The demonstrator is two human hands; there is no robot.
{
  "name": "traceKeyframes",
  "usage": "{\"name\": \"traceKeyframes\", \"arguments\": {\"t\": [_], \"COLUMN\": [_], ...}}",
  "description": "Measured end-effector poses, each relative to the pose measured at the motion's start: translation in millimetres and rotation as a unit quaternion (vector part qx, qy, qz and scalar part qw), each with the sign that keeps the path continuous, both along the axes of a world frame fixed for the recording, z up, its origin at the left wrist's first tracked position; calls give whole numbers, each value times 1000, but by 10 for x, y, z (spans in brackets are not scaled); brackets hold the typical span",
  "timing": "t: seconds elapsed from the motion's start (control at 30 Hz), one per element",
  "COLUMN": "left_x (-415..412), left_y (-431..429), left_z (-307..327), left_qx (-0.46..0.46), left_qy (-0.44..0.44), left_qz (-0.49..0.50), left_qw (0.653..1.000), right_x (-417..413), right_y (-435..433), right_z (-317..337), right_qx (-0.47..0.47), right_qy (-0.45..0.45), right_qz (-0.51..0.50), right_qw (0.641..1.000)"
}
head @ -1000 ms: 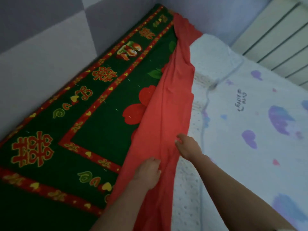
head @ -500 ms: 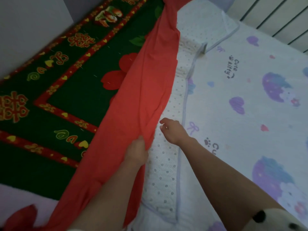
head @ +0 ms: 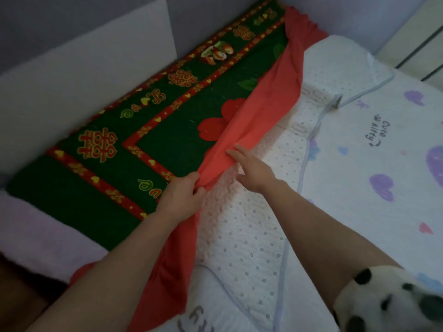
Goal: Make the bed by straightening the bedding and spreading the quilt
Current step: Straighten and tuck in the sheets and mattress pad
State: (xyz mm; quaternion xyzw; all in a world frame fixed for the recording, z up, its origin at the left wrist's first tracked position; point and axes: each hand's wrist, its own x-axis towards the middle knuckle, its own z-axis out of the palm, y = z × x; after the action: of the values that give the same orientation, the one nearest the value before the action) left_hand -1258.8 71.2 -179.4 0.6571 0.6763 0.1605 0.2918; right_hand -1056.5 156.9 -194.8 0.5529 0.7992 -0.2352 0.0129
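A green quilt (head: 153, 140) with red and gold patterns lies along the wall on the left side of the bed. Its plain red lining (head: 261, 109) is folded over along its right edge, running from the far corner toward me. My left hand (head: 182, 195) is shut on a bunched fold of the red lining near the middle. My right hand (head: 254, 168) is just right of it, fingers stretched out and apart, fingertips touching the red edge above the white dotted pad (head: 251, 236).
A white sheet (head: 383, 176) printed with purple shapes covers the right part of the bed. A grey padded wall (head: 72, 68) borders the quilt on the left. A white slatted panel (head: 422, 39) stands at the far right. My spotted sleeve (head: 374, 300) shows at bottom right.
The view has swung back up toward the far corner. My left hand keeps its hold on the red lining. My right hand has moved forward onto the red edge.
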Motion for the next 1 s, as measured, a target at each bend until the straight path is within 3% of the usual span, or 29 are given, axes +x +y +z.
{"name": "traceKeyframes", "arguments": {"t": [0.23,0.33,0.43,0.57,0.77,1.0], "left_x": [-803,-1094,-1449,-1951,-2666,-3324], "left_y": [-9,-20,-111,-272,-455,-516], "left_z": [437,552,619,565,499,419], "left_qx": [22,11,-22,-81,-50,-58], "left_qy": [-23,-42,-32,5,86,218], "left_qz": [63,78,74,92,147,191], "left_qw": [998,996,996,992,984,955], "right_x": [-974,-1343,-1646,-1813,-2212,-2933], "right_y": [421,508,589,743,860,950], "right_z": [343,508,622,704,637,481], "right_qx": [62,108,141,171,177,195], "right_qy": [-1,-14,30,76,89,90], "right_qz": [83,88,61,36,9,84], "right_qw": [995,990,988,982,980,973]}}
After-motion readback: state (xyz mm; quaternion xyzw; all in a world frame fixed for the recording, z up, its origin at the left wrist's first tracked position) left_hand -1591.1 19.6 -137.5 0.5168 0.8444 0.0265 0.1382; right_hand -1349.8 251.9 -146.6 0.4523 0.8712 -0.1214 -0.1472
